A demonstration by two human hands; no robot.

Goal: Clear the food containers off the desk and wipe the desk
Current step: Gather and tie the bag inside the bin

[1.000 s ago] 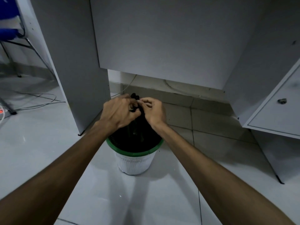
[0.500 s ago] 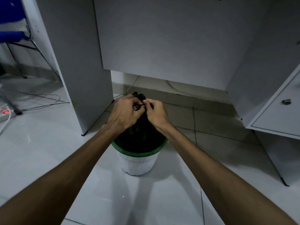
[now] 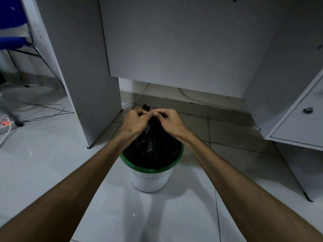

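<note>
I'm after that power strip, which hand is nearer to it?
Left. The left hand pinches the black bag nearer the power strip at far left; the right hand is beyond it.

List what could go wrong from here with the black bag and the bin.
1. Both hands, left hand and right hand, pinch only the gathered neck of the black bag; thin plastic may tear there.
2. The bag sits inside the bin, so lifting might drag the light bin up or tip it.
3. Cables lie on the floor to the left, a possible snag when carrying the bag away.
</note>
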